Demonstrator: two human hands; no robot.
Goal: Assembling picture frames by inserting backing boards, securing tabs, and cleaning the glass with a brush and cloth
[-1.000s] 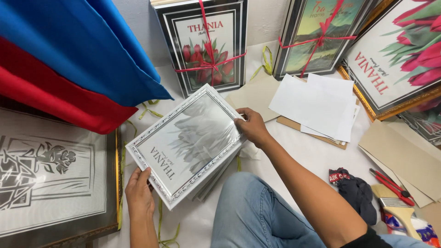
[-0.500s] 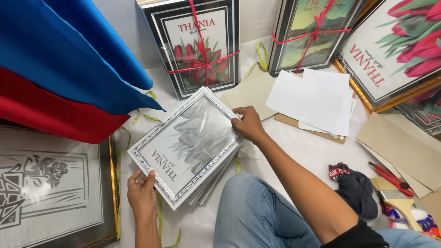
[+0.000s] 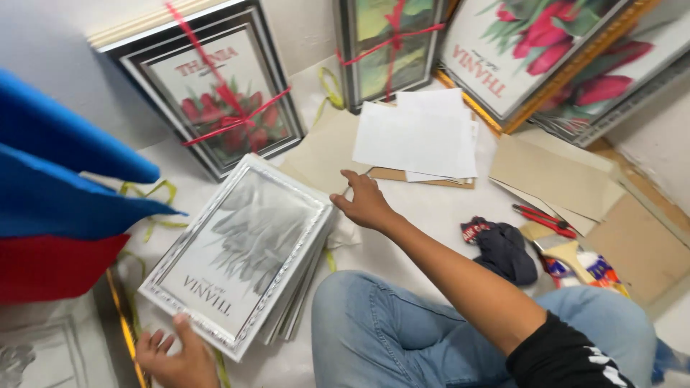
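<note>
Right hand (image 3: 365, 202) lifted off silver frame (image 3: 241, 253); left hand (image 3: 176, 356) gripping corner

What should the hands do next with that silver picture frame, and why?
Probably the right hand should close on the silver frame at its top right corner. That hand is open beside the corner with no grip on it, while the left hand touches the bottom edge. The frame lies askew on a stack of frames, so a hand at each end would likely steady it.
</note>
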